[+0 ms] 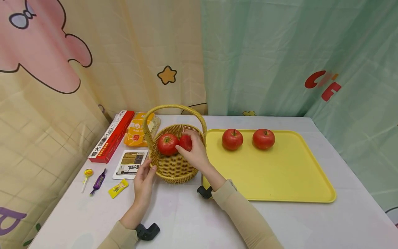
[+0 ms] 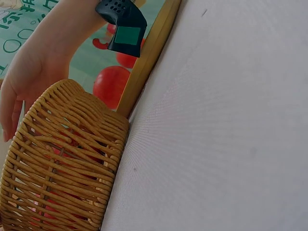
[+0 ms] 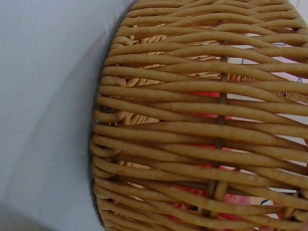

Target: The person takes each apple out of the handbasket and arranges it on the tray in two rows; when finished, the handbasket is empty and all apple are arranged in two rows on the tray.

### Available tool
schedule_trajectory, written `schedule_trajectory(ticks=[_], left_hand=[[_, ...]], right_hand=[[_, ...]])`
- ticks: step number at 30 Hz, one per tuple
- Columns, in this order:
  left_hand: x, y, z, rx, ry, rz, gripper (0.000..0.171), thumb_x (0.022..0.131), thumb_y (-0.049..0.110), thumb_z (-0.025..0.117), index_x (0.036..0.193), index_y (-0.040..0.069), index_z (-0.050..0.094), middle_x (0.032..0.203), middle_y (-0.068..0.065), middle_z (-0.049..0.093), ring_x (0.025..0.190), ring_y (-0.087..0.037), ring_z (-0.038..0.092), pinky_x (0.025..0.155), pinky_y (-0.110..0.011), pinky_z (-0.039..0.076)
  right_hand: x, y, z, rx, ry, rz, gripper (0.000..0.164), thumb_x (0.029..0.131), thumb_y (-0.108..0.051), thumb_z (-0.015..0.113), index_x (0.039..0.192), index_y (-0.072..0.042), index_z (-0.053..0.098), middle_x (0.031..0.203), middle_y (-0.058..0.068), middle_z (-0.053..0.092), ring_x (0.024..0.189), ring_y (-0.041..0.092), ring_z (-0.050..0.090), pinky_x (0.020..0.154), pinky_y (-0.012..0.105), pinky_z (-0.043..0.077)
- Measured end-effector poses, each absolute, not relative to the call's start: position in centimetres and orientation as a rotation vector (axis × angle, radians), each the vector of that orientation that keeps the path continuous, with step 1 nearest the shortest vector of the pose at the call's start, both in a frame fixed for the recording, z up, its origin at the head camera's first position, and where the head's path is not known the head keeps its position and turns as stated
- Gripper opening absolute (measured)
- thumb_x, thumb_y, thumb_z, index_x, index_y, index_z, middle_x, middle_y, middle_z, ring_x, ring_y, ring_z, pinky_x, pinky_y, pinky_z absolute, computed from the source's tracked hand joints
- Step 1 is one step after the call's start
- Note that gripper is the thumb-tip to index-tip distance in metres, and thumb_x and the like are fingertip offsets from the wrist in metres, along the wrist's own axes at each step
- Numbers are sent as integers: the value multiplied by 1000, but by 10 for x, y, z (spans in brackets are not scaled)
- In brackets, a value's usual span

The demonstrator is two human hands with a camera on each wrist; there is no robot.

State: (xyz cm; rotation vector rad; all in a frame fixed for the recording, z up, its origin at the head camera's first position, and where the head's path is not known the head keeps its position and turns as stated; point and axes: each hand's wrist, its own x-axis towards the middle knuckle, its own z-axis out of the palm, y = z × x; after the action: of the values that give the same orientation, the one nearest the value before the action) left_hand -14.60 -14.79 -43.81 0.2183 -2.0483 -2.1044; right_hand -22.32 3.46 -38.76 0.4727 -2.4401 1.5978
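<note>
reference landmark: the wicker basket [image 1: 177, 167], standing upright on the white table [image 1: 183, 224], with its handle [image 1: 174, 106] arched over the top.

right hand [image 1: 197, 154]: reaches over the right side of the basket. grip state: narrow, holding the gripped apple [image 1: 185, 142] between thumb and fingers. the gripped apple is inside the basket rim; whether it bears on the basket floor cannot be told.

left hand [image 1: 143, 181]: touches the near left side of the basket. grip state: cannot be told; the pictures do not show whether the fingers close round the rim.

basket contents: the second apple [image 1: 167, 144] lies inside, to the left of the gripped apple. red shows through the basket weave in the right wrist view.

right of the basket: a yellow tray [image 1: 280, 176], bearing the left tray apple [image 1: 232, 139] and the right tray apple [image 1: 263, 139], set apart.

left of the basket: a pasta box [image 1: 112, 136], an orange food bag [image 1: 135, 131], a flat packet [image 1: 130, 164], a lollipop [image 1: 88, 172], a purple candy [image 1: 98, 181] and a yellow candy [image 1: 118, 188].
</note>
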Motion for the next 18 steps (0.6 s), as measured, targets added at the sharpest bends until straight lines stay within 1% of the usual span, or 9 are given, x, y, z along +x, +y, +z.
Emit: schedule_trajectory(ticks=[4, 8, 18], left_hand=[[-146, -148, -438, 216, -2043, -2108, 46, 98, 21, 51, 138, 4, 39, 151, 0, 28, 138, -17, 26, 102, -18, 36], [-146, -148, -439, 210, -2031, -2117, 45, 98, 21, 51, 138, 4, 40, 151, -1, 28, 138, -18, 26, 101, -18, 37], [-146, -148, -438, 201, -2010, -2123, 45, 98, 20, 52, 137, 2, 39, 150, -3, 30, 138, -20, 27, 101, -17, 37]], right_hand=[[-224, 34, -389, 481, -2461, 1576, 50, 85, -22, 68, 129, -8, 48, 142, 11, 39, 126, 25, 41, 99, 46, 45], [-225, 34, -391, 477, -2487, 1573, 51, 85, -22, 69, 129, -8, 47, 145, 10, 35, 128, 26, 39, 101, 46, 43], [-228, 35, -396, 485, -2589, 1457, 59, 84, -26, 70, 133, -8, 43, 148, 12, 29, 129, 28, 38, 103, 47, 40]])
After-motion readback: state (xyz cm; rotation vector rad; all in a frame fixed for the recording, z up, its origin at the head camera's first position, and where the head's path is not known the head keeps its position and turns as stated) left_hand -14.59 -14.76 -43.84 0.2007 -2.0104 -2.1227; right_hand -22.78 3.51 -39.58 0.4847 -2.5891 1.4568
